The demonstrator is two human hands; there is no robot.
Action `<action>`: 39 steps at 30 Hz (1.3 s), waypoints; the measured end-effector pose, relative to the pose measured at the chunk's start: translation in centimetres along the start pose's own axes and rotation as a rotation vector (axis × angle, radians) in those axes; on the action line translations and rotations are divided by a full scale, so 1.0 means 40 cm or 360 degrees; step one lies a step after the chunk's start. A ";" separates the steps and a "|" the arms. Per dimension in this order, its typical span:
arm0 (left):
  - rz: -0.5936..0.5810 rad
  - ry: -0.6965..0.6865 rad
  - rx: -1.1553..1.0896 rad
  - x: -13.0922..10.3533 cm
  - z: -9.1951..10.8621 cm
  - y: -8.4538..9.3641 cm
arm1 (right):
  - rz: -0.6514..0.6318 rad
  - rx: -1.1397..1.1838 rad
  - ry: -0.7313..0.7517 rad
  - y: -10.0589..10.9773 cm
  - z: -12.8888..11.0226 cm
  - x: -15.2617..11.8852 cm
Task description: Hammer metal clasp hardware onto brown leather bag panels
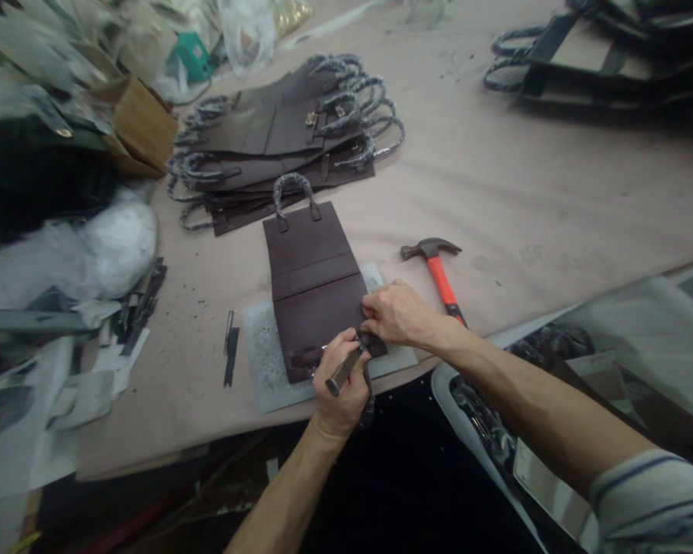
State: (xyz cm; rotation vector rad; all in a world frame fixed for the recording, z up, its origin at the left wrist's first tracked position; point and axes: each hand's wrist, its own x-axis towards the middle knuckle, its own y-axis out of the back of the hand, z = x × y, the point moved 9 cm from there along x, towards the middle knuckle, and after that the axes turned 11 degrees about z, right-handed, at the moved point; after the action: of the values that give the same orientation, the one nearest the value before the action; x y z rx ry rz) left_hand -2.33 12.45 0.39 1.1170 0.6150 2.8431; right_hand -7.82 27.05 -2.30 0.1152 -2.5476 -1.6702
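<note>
A dark brown leather bag panel (315,288) with a wrapped handle (292,187) at its far end lies on a pale cutting pad (262,354) at the table's near edge. My left hand (340,381) grips a short metal punch tool (345,369), its tip at the panel's near edge. My right hand (398,314) presses down on the panel's near right corner and pinches a dark strap there.
A red-handled hammer (439,273) lies just right of the panel. A stack of similar brown panels (289,142) sits further back, more at top right (600,54). Small metal tools (231,350) lie left of the pad. Clutter, bags and a cardboard box (142,127) fill the left.
</note>
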 end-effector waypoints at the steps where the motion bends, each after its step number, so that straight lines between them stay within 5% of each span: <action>1: 0.0004 0.0003 -0.0002 0.000 0.000 0.000 | -0.0007 0.0012 0.0010 0.000 -0.001 0.000; 9: 0.0006 0.0059 -0.0032 0.003 -0.007 0.001 | -0.0175 0.0103 0.0092 -0.006 -0.005 0.006; 20: -0.0004 0.0044 -0.0051 0.007 -0.009 -0.002 | 0.0037 0.0142 0.0104 -0.006 0.001 -0.010; 39: -0.0011 0.0013 -0.0026 0.015 0.002 -0.002 | -0.0004 0.0124 0.0013 -0.005 0.002 -0.004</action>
State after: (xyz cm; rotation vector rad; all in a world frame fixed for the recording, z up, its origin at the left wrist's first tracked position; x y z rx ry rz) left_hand -2.75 12.66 0.81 1.0993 0.5940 2.8426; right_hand -7.66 27.05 -2.53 0.1302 -2.6083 -1.5680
